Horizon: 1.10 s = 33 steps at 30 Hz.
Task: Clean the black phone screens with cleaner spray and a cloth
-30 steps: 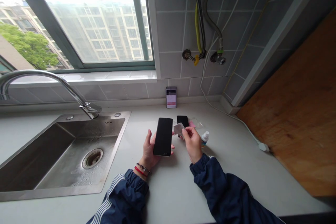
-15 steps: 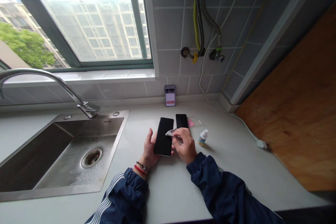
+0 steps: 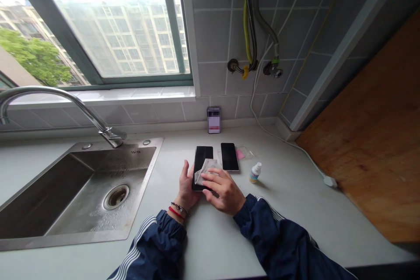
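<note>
My left hand [image 3: 187,187] holds a black smartphone [image 3: 202,156] flat, screen up, with the fingers behind it and the thumb along its left edge. My right hand [image 3: 225,191] presses a crumpled white wipe [image 3: 206,170] against the lower part of that screen, hiding much of it. A second black smartphone [image 3: 229,156] lies on the counter just to the right, out of contact with either hand. Beyond it are a transparent plastic packet [image 3: 244,153] with a pink slip and a small white-capped bottle [image 3: 255,173].
A stainless steel sink [image 3: 98,192] with a faucet [image 3: 65,100] lies to the left on the white counter [image 3: 213,245]. A small box [image 3: 214,120] stands against the tiled wall. A white cable [image 3: 295,148] runs along the counter's back right, and a wooden board [image 3: 361,140] stands at right.
My right hand has moved down the held phone's screen, with the wipe now spread flat under its fingers. The held phone sits slightly lower, and the second phone's full outline shows.
</note>
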### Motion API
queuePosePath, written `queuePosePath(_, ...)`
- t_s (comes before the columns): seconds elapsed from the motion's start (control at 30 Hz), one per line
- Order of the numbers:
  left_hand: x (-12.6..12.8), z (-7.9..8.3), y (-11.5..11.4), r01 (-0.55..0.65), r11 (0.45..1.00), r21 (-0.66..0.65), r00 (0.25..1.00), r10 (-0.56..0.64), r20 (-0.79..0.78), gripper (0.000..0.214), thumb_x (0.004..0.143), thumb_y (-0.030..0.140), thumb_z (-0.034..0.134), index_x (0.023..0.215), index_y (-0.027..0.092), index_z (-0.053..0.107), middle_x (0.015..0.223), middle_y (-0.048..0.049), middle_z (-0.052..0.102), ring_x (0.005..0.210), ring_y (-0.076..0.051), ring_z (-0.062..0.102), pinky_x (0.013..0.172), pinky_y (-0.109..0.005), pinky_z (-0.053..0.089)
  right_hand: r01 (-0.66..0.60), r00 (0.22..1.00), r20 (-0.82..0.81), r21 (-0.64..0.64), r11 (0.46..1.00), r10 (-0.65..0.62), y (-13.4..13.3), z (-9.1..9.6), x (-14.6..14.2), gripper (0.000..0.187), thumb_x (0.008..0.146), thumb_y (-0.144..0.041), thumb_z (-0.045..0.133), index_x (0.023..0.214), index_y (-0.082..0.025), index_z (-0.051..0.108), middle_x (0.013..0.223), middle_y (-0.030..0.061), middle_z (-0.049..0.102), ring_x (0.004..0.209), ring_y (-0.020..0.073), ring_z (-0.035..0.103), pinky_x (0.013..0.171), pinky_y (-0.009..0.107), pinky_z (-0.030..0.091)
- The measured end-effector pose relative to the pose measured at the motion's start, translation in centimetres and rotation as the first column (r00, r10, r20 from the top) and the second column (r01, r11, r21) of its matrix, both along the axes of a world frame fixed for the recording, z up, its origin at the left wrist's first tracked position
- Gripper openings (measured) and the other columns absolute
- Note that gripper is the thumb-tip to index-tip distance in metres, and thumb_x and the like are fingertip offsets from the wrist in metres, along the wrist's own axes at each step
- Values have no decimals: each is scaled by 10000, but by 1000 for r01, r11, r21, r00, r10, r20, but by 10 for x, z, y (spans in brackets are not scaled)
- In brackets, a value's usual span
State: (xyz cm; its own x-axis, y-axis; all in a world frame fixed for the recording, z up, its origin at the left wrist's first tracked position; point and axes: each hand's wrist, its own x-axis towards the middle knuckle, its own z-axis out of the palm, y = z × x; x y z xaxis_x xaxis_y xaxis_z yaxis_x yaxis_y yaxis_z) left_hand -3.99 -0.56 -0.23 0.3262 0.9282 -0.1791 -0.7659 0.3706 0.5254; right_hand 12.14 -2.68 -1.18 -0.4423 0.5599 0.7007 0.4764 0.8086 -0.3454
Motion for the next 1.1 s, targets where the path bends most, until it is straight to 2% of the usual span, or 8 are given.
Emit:
queuePosePath(0.17, -2, -3, 1, 42, 999, 7, 999, -42, -3, 750, 961, 640, 480, 1501, 120, 469, 1235, -182, 710, 1106, -347, 699, 1045, -486, 491, -22, 986, 165, -81, 997, 35, -2, 0, 0, 380, 963, -288, 600, 1335, -228, 644, 1439, 67, 622, 1405, 270, 498, 1218, 548, 301)
queuePosePath(0.33, -1, -5, 0, 40, 999, -29, 998, -42, -56, 775, 947, 665, 487, 1483, 105, 495, 1262, -189, 706, 1154, -366, 679, 1062, -485, 475, 28, 951, 309, -140, 990, 17, 1, 4, 2, 565, 1019, -441, 548, 1533, -226, 451, 1573, 107, 461, 1507, 292, 357, 1246, 620, 157)
queuePosePath(0.47, 1, -8, -2, 74, 997, -11, 985, -75, -155, 788, 949, 701, 444, 1505, 144, 486, 1335, -172, 675, 1230, -368, 637, 1080, -491, 459, 126, 943, 323, -142, 982, -75, 5, 4, 5, 590, 1050, -467, 479, 1583, -241, 364, 1621, 104, 375, 1537, 295, 290, 1240, 636, 151)
queuePosePath(0.6, 3, -10, -5, 150, 987, 55, 976, -139, -167, 772, 958, 692, 438, 1565, 217, 409, 1448, -151, 600, 1280, -360, 604, 1081, -486, 467, 220, 938, 301, -132, 967, -172, 10, 0, 8, 653, 1062, -475, 434, 1630, -233, 225, 1663, 106, 270, 1559, 307, 217, 1232, 653, 147)
queuePosePath(0.8, 4, -7, -11, 236, 964, 120, 954, -206, -218, 742, 968, 629, 487, 1604, 287, 318, 1475, -140, 579, 1181, -355, 665, 954, -486, 574, 314, 930, 234, -108, 943, -282, 13, 0, 11, 715, 1062, -460, 434, 1651, -246, 89, 1678, 113, 223, 1560, 328, 204, 1228, 649, 174)
queuePosePath(0.9, 5, -7, -13, 252, 959, 129, 942, -212, -262, 737, 967, 620, 498, 1603, 292, 322, 1458, -141, 594, 1163, -356, 677, 918, -482, 595, 340, 927, 204, -104, 935, -314, 13, 0, 10, 745, 1060, -453, 439, 1652, -249, 35, 1686, 114, 195, 1565, 337, 179, 1226, 649, 181)
queuePosePath(1.1, 5, -11, -12, 221, 958, 183, 948, -167, -270, 709, 970, 601, 511, 1579, 262, 383, 1482, -135, 577, 1296, -356, 593, 1030, -461, 537, 337, 932, 176, -102, 936, -317, 14, 1, 8, 748, 1058, -436, 448, 1652, -262, 29, 1689, 110, 190, 1566, 334, 169, 1237, 630, 170)
